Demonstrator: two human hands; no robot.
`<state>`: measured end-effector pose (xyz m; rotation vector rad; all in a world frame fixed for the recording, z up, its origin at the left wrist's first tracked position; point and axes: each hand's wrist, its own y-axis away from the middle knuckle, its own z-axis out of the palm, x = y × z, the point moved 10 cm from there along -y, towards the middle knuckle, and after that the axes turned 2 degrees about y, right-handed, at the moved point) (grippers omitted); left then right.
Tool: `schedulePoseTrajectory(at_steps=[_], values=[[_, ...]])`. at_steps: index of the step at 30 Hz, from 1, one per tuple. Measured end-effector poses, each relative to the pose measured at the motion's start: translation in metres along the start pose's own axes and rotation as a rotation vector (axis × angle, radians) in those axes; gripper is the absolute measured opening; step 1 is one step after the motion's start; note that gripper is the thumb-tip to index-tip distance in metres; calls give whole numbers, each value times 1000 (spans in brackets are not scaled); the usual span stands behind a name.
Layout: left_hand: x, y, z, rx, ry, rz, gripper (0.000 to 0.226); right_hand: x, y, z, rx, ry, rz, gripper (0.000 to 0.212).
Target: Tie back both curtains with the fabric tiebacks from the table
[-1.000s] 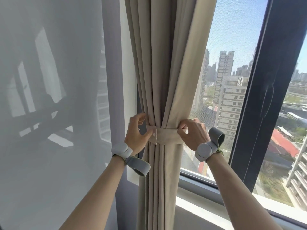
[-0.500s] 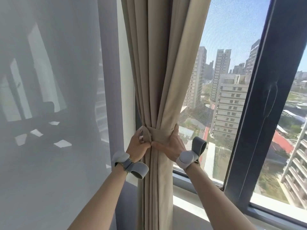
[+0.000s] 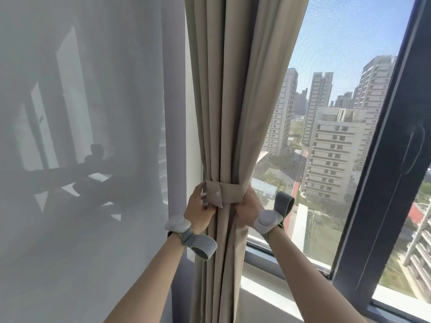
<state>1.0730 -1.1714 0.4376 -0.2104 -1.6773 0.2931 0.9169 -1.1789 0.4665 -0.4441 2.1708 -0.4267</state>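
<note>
A beige curtain (image 3: 235,113) hangs gathered into a tight bundle in front of the window. A matching fabric tieback (image 3: 229,192) is wrapped around it at waist height, its overlapping end with a snap facing me on the left. My left hand (image 3: 197,209) grips the curtain and the tieback's overlapping end from the left. My right hand (image 3: 248,207) grips the tieback and curtain on the right side, fingers curled behind the fabric. The second curtain and the table are out of view.
A sheer white curtain (image 3: 81,159) covers the left half. The dark window frame (image 3: 382,183) with its handle stands to the right, and a white sill (image 3: 268,292) runs below. Grey bands sit on both wrists.
The tieback now lies flat with its snap end overlapped around the bundle. Both hands have slid slightly lower and to the band's sides. My view has moved closer.
</note>
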Motion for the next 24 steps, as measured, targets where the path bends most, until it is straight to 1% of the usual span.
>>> schedulePoseTrajectory(at_steps=[3,6,8,10,11,13,14,16,17,18,19,21,23,24], values=[[5,4,4,-20,22,4,71,3,2,-4,-3,-32,1,64],[26,8,5,-16,52,69,71,4,9,-8,-46,-66,67,74],[42,11,5,-7,86,109,75,4,15,-10,-76,-116,115,84],[60,16,3,3,127,175,77,-1,24,-17,-62,-191,139,92],[67,19,3,5,133,206,78,-5,27,-22,-40,-206,135,92],[75,25,4,1,115,241,78,-18,36,-36,24,-133,88,91],[77,29,5,-6,105,247,78,-26,41,-43,55,-81,61,95],[79,39,5,-11,71,262,75,-32,52,-51,90,-35,92,114],[80,42,6,-2,29,269,73,-32,55,-54,102,-7,120,120],[81,46,5,7,-26,268,69,-32,57,-56,119,23,128,119],[80,49,3,20,-71,260,64,-33,62,-59,136,54,150,113],[79,58,-1,54,-118,254,47,-34,74,-64,195,90,190,91],[77,69,0,40,-115,246,28,-34,89,-68,239,107,229,56],[75,71,3,12,-80,229,20,-31,92,-66,231,99,247,40]])
